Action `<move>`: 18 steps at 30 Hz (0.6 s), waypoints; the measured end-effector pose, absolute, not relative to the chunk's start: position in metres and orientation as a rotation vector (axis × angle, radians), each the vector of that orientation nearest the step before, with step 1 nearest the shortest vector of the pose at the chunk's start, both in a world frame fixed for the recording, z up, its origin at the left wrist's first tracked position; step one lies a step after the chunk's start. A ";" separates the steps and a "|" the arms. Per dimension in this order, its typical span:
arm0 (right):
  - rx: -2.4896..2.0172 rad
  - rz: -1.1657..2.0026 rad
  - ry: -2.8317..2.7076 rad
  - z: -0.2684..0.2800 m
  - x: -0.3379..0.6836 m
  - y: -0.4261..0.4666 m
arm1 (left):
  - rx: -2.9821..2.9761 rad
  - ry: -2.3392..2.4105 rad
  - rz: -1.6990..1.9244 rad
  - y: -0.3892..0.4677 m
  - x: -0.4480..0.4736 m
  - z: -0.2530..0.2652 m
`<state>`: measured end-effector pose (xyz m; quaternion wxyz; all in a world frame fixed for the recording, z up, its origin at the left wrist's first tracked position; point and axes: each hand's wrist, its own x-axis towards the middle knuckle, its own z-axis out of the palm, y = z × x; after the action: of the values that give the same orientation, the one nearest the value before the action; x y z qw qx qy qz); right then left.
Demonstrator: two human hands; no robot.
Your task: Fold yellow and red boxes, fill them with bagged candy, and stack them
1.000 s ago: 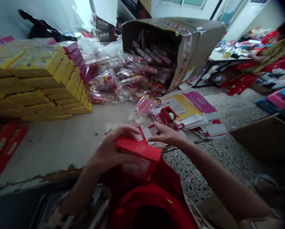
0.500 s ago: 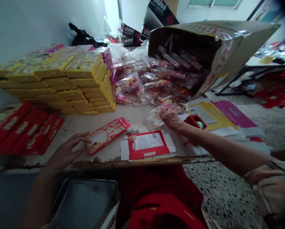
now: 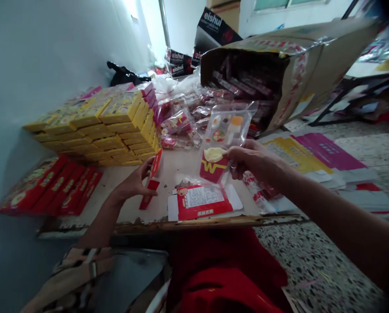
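Note:
My left hand (image 3: 136, 179) is closed around a red cardboard box (image 3: 152, 180), thumb on one side and fingers on the other, holding it on edge above the table. A clear plastic packet (image 3: 225, 121) hangs upright from my right hand (image 3: 249, 161), pinched at its right side. Through the film show small food-shaped pieces and a dark red fries-shaped piece with a yellow W. Below the packet lies a flattened red box (image 3: 202, 202) with white flaps and printed text, near the table's front edge.
Yellow boxes (image 3: 116, 130) are stacked at the left, with red boxes (image 3: 60, 184) in front. Beyond lies a heap of packets (image 3: 177, 119) beside a tipped carton (image 3: 295, 82). Flat yellow and purple box blanks (image 3: 331, 150) lie at right. A table edge (image 3: 194, 222) runs along the front.
My right hand has lifted the packet from beside the heap and brought it nearer, upright. The red box, lying flat before, is now raised on edge in my left hand, further right.

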<state>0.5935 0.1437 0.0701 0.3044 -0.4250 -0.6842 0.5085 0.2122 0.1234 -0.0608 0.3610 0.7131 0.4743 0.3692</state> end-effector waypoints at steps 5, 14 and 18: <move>-0.890 1.355 -1.762 0.099 0.575 0.120 | 1.879 1.110 1.052 0.095 0.249 -0.050; -1.018 1.121 -1.671 0.045 0.557 0.090 | 2.142 1.554 1.525 0.075 0.363 -0.061; -1.002 0.936 -1.880 0.028 0.573 0.097 | 2.145 1.811 1.623 0.073 0.386 -0.053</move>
<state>0.5727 0.0966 0.0281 0.3963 -0.3953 -0.7418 0.3693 0.3857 0.0726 -0.0533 -0.0505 0.6608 0.5577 0.4998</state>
